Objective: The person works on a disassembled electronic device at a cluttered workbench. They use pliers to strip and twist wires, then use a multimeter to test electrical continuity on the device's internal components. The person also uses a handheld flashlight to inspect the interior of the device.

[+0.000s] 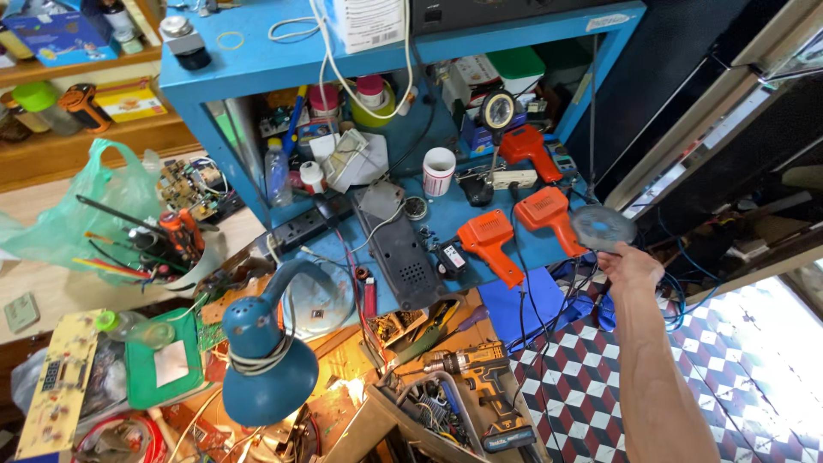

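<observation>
My right hand [632,266] reaches out over the right edge of a cluttered blue shelf unit [257,69] and grips a grey round reel [603,226] at its lower edge. The reel sits just right of two orange soldering guns [549,213] lying on the blue shelf, with a third orange gun [487,242] a little further left. Blue cables [591,304] hang below my hand. My left hand is out of view.
A blue desk lamp [267,356] stands at lower left over circuit boards. A yellow-and-black cordless drill [484,377] lies in a tool tray at the bottom. A black power strip [399,249], white cup [438,170] and green plastic bag [77,210] crowd the bench. Patterned floor tiles [574,377] show lower right.
</observation>
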Tool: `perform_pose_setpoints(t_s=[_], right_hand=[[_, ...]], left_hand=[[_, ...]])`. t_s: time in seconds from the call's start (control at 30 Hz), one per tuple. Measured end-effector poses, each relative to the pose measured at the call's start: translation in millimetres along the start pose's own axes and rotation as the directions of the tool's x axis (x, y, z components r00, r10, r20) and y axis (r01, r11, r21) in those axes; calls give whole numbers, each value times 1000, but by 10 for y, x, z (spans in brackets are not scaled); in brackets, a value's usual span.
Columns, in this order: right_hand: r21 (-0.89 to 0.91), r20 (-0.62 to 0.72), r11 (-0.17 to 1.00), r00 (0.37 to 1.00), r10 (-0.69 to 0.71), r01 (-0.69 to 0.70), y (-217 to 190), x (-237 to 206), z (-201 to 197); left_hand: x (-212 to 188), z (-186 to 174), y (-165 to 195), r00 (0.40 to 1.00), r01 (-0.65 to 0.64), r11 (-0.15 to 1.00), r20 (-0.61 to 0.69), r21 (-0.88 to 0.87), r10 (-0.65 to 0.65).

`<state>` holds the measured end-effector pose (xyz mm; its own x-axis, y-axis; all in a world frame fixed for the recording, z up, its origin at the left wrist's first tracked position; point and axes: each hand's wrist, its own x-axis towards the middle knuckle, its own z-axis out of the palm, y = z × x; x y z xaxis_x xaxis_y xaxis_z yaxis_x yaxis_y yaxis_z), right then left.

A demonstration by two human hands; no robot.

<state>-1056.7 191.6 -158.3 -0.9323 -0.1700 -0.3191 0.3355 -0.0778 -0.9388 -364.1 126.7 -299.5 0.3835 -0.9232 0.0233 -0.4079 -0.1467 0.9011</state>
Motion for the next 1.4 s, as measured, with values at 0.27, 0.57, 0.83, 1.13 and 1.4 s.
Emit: perform_pose_setpoints(t_s=[0.27,0.57,0.83,1.13,1.4], right_hand=[[-5,235,999,971,33,-33,-141,366,529],[-208,448,964,892,-59,168,-98,416,1212],[-216,461,947,880,-114,236,795,-657,773],[-532,630,825,739,237,189,1168,-2921,458],[-460,841,755,501,203,467,1379,-4660,296]], left_hand=[[-44,614,618,1000,-15,1000,-24,7,15],[-221,-9,772,991,114,993,-66,-26,-116],[-164,-308,777,972,148,979,-160,-143,-171],[-118,-839,857,907,399,870,-12,-290,-421],[32,-1509,-41,974,222,974,-42,-53,-225]])
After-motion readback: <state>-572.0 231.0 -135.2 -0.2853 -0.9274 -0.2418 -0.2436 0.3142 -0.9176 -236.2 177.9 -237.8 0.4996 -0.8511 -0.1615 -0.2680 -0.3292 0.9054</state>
